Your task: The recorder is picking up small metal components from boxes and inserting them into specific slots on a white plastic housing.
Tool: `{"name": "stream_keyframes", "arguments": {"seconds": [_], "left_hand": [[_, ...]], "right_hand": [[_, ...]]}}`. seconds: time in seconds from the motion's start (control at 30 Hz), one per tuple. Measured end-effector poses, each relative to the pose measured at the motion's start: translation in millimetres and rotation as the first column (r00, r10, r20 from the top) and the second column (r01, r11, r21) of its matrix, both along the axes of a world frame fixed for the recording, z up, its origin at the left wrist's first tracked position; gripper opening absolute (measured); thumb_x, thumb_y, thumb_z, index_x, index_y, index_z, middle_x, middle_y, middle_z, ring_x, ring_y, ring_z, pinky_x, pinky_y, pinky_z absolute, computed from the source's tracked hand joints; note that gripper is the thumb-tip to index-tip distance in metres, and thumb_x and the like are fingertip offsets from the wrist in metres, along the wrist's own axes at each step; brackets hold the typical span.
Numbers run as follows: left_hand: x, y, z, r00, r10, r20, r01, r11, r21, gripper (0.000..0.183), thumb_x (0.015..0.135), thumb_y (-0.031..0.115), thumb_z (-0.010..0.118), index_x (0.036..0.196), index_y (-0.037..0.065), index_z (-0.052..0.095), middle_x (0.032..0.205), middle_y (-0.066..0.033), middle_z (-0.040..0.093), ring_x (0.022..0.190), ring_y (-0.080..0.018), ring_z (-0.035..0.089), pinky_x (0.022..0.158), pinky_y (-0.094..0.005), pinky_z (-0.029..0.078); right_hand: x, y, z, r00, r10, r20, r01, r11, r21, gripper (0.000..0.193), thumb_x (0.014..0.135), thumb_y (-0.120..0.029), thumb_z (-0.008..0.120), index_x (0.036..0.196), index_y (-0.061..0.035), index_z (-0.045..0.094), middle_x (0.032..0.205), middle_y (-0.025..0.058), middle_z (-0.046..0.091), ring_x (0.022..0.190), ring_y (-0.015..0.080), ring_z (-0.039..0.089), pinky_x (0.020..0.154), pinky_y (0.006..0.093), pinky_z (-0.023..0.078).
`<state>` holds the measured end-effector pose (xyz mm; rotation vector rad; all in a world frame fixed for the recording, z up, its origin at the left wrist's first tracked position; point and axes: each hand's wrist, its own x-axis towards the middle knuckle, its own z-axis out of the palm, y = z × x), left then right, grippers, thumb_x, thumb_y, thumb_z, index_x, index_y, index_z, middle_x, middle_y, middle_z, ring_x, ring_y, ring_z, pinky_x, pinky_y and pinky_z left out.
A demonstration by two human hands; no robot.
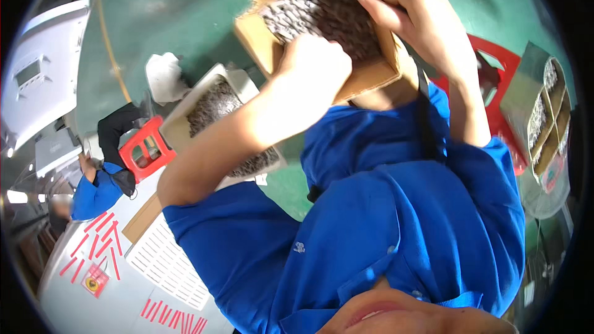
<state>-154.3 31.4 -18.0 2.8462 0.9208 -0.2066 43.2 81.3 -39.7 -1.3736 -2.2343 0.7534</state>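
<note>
An open cardboard box (258, 37) sits at my lap, tilted toward me. Many small grey parts (325, 9) fill much of it, slightly blurred. My left hand (315, 65) is over the near side of the box with its fingers curled closed among the parts. Whatever those fingers hold is hidden behind the back of the hand. At the box's right side, my right hand (417, 15) grips the upper rim, with the thumb toward the inside and the fingers bent over the edge.
A pale tray (179, 120) of dark small parts stands beyond my left forearm. Red stools (146, 148) (504, 62) stand on both sides. A divided carton (526, 96) is at far right. A table (124, 300) holds red strips (105, 241); a blue-sleeved person (99, 193) works nearby.
</note>
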Motion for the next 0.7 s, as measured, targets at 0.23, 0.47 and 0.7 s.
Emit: {"name": "stream_keyframes", "arguments": {"seconds": [0.23,0.47,0.7], "left_hand": [[17,-4,24,0.965,0.009,-0.261,-0.06,0.98,-0.189,0.012,0.071,0.014,0.059,0.068,0.004,0.065,0.063,-0.0111,0.063,0.061,-0.0242,0.065,0.056,-0.0353,0.051],[17,-15,67,0.919,0.395,0.015,-0.367,0.867,-0.336,0.02,0.085,0.018,0.051,0.086,-0.002,0.052,0.064,-0.019,0.058,0.063,-0.0329,0.063,0.057,-0.0412,0.048],[-64,-64,87,0.377,0.692,0.615,-0.442,0.718,-0.537,0.017,0.095,0.012,0.045,0.082,0.002,0.044,0.063,-0.0051,0.041,0.059,-0.0122,0.04,0.054,-0.0278,0.036]], "right_hand": [[9,-17,42,1.0,-0.008,0.013,0.01,0.992,-0.123,0.042,0.083,-0.035,0.06,0.065,0.0031,0.06,0.06,0.0241,0.053,0.059,0.04,0.056,0.058,0.0436,0.045],[21,-5,34,0.98,0.112,-0.162,-0.155,0.947,-0.281,0.046,0.087,-0.032,0.054,0.066,0.0087,0.058,0.052,0.0238,0.046,0.044,0.028,0.047,0.049,0.0407,0.041],[11,-42,40,0.898,-0.046,-0.437,-0.187,0.86,-0.475,0.042,0.089,-0.03,0.054,0.056,-0.0035,0.049,0.047,-0.0033,0.039,0.042,0.0055,0.033,0.038,0.0254,0.025]]}}
